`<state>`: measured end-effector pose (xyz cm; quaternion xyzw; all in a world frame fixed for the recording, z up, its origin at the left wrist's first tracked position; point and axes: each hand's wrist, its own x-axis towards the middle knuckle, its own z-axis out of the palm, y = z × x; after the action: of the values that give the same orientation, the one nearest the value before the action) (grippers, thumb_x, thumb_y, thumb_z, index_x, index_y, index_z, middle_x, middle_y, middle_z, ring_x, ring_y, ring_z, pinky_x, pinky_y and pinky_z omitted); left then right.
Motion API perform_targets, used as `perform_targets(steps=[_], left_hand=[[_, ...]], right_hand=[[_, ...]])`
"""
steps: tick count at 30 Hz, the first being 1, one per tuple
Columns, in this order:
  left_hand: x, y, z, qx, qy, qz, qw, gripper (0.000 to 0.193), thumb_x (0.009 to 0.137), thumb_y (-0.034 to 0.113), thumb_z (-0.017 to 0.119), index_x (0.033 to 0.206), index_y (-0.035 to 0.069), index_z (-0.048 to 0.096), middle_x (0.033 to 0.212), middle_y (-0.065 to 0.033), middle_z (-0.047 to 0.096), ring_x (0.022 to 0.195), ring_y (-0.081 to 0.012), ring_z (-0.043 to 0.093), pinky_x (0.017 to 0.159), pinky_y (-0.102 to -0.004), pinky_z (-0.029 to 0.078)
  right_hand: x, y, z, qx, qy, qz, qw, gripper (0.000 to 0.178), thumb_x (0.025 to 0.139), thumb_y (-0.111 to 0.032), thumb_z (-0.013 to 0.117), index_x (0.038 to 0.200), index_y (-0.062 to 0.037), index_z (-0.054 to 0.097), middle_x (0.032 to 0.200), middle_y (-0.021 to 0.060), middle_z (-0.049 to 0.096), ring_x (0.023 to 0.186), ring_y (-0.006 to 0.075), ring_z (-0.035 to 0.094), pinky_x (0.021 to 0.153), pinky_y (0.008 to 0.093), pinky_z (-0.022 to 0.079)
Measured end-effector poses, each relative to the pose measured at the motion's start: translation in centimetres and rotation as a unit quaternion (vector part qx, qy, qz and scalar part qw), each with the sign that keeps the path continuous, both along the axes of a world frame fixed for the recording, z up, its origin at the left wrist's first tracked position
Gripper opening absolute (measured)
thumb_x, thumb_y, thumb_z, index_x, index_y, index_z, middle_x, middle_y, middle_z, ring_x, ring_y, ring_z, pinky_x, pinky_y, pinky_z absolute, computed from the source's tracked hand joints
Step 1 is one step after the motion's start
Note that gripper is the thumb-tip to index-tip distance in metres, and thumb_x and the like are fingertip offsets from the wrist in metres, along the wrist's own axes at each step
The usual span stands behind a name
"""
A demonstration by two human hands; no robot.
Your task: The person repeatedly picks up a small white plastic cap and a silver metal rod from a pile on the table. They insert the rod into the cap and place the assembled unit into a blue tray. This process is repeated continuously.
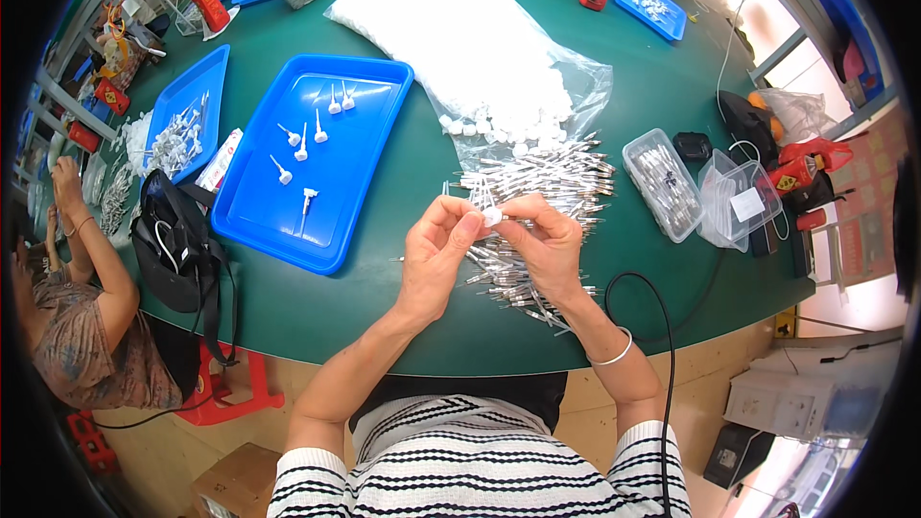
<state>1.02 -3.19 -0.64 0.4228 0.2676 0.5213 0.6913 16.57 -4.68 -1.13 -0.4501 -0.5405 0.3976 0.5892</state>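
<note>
My left hand (436,254) and my right hand (545,247) meet over the green table, fingertips pinched together at a small round white plastic cap (492,216). Thin pale stems stick up beside it from the left fingers; how they join the cap is too small to tell. Just beyond and under my hands spreads a pile of thin metal-and-white rods (547,177). Behind that, a clear plastic bag (585,86) spills many white caps (523,134). Left of my hands, a blue tray (331,173) holds several white caps with stems attached.
A clear box of rods (662,182) stands at the right, near empty clear containers (739,197). A black cable (662,326) crosses the table's front edge. Leftward are a black bag (173,240), another blue tray (216,86) and a co-worker's arm (106,259).
</note>
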Motion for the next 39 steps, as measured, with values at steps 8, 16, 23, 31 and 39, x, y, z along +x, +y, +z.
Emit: perform_targets(steps=[8,16,23,31,39], left_hand=[[0.0,0.2,-0.3,-0.008,-0.01,0.011,1.0,0.014,0.096,0.017,0.058,0.099,0.003,0.056,0.092,-0.0012,0.059,0.087,-0.0085,0.055,0.082,-0.0253,0.045],[-0.5,0.1,0.2,0.156,0.214,0.117,0.957,0.011,0.09,0.01,0.064,0.089,0.0,0.059,0.081,-0.0037,0.062,0.076,-0.0095,0.057,0.071,-0.0253,0.045],[-0.7,0.0,0.3,0.099,0.169,0.078,0.977,0.009,0.09,0.008,0.062,0.089,-0.001,0.059,0.082,-0.0024,0.061,0.079,-0.0088,0.056,0.072,-0.025,0.045],[-0.5,-0.3,0.5,0.018,0.061,0.008,0.998,0.007,0.093,0.006,0.058,0.09,0.0,0.057,0.084,-0.0001,0.059,0.079,-0.0051,0.054,0.071,-0.0208,0.044],[-0.9,0.4,0.7,0.034,0.041,0.055,0.997,0.016,0.096,0.018,0.057,0.091,0.003,0.053,0.075,-0.0001,0.057,0.071,-0.0056,0.051,0.069,-0.0208,0.042]], right_hand=[[0.0,-0.2,0.3,-0.028,0.063,0.031,0.997,0.016,0.081,0.006,0.069,0.095,-0.0017,0.07,0.088,0.0019,0.064,0.081,0.0075,0.056,0.071,0.0221,0.044],[0.0,-0.1,0.2,-0.006,0.051,0.039,0.998,0.015,0.081,0.006,0.069,0.095,-0.0009,0.07,0.088,0.0025,0.064,0.081,0.0086,0.057,0.07,0.0219,0.045],[-0.1,-0.3,0.4,-0.018,0.052,0.05,0.997,0.013,0.082,0.005,0.069,0.093,-0.0008,0.07,0.088,0.0028,0.066,0.081,0.0088,0.057,0.07,0.022,0.045],[0.0,-0.3,0.0,-0.026,0.12,0.071,0.99,0.013,0.081,0.006,0.069,0.093,0.0001,0.069,0.088,0.0047,0.066,0.082,0.0101,0.057,0.071,0.0232,0.046],[0.4,0.1,0.2,0.066,0.048,0.042,0.996,0.018,0.077,0.007,0.072,0.092,-0.0018,0.07,0.096,0.0066,0.065,0.09,0.0149,0.059,0.077,0.0258,0.048]])
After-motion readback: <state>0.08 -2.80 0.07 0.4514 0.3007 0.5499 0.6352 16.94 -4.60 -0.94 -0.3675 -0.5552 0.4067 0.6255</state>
